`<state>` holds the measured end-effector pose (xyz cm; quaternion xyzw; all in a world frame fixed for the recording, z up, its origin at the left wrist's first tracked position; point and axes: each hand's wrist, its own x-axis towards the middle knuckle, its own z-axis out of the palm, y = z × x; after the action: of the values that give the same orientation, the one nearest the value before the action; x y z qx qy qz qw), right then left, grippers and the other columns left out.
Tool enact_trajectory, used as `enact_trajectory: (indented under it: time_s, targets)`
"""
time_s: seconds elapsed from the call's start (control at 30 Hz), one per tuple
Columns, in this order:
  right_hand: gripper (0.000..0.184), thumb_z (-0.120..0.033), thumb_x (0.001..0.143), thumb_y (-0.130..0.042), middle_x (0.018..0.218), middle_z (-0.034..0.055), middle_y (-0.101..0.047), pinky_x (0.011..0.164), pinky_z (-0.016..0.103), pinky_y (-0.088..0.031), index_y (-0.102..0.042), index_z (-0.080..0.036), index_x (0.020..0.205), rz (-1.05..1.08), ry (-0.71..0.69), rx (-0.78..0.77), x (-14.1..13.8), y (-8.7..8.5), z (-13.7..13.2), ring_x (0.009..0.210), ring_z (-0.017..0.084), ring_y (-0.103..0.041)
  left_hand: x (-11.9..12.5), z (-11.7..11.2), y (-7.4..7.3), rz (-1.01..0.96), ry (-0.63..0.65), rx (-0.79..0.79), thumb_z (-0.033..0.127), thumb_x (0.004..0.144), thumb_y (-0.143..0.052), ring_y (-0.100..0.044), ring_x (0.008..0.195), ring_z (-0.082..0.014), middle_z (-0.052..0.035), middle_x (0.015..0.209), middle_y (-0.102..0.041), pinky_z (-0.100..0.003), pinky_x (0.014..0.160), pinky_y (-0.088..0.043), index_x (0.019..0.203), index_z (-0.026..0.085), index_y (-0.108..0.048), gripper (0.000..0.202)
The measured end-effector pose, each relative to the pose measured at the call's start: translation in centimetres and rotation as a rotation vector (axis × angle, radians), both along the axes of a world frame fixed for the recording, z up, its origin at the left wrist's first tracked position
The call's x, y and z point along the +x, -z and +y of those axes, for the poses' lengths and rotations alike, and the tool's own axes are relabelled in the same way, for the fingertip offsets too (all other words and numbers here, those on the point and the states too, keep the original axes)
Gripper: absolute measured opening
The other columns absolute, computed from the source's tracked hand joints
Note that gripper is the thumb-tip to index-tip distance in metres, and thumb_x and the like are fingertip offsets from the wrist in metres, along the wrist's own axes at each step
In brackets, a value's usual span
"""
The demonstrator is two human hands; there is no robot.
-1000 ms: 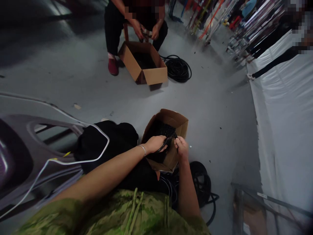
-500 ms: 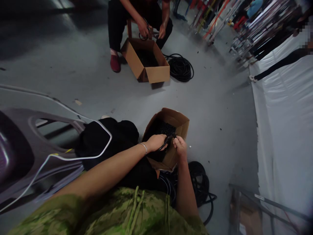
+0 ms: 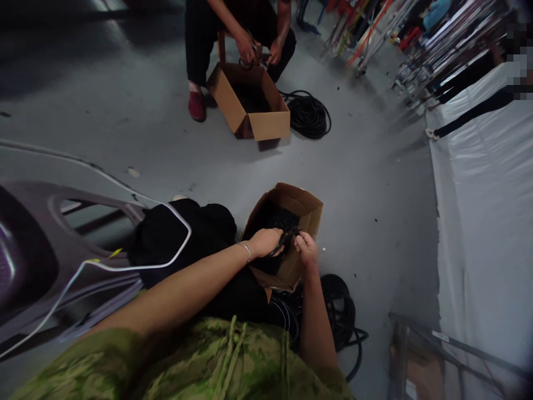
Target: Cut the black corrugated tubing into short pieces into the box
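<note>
Over a cardboard box, my left hand is closed round the handles of black scissors. Its wrist wears a silver bracelet. My right hand pinches a short dark piece, apparently the end of black tubing, right at the scissor blades. The fingers hide most of that piece. Small black cut bits lie in the box below. Beside my right forearm, a coil of black tubing rests on the floor.
Opposite me a seated person works with scissors over another cardboard box, with a black tubing coil beside it. A grey plastic chair and white cable are at left. White sheeting and a metal frame stand right.
My hands stay in nearly the same place, with the scissor blades shifted slightly at the right fingertips. The person opposite has moved their hands a little.
</note>
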<state>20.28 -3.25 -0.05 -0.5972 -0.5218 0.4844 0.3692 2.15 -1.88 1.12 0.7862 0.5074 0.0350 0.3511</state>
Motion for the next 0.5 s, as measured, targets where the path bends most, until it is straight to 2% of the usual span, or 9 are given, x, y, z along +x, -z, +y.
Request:
enact_trajectory:
  time_s: [0.27, 0.5]
  targets:
    - [0.03, -0.045, 0.08, -0.057, 0.064, -0.0028, -0.053, 0.054, 0.025, -0.035, -0.063, -0.018, 0.09, -0.078, 0.009, 0.003, 0.37, 0.45, -0.11, 0.054, 0.01, -0.04, 0.03, -0.01, 0.31, 0.036, 0.038, 0.023, 0.035, 0.085, -0.055, -0.07, 0.091, -0.0285, -0.0168, 0.106, -0.07, -0.034, 0.078, -0.053, 0.107, 0.011, -0.062, 0.034]
    - [0.027, -0.044, 0.081, -0.056, 0.061, -0.0032, -0.048, 0.054, 0.025, -0.032, -0.063, -0.018, 0.081, -0.016, 0.014, 0.0, 0.12, -0.11, -0.12, 0.053, 0.011, -0.037, 0.09, -0.06, 0.27, 0.036, 0.049, 0.031, 0.035, 0.084, -0.056, -0.07, 0.091, -0.0272, -0.0154, 0.107, -0.07, -0.033, 0.078, -0.053, 0.105, 0.013, -0.062, 0.031]
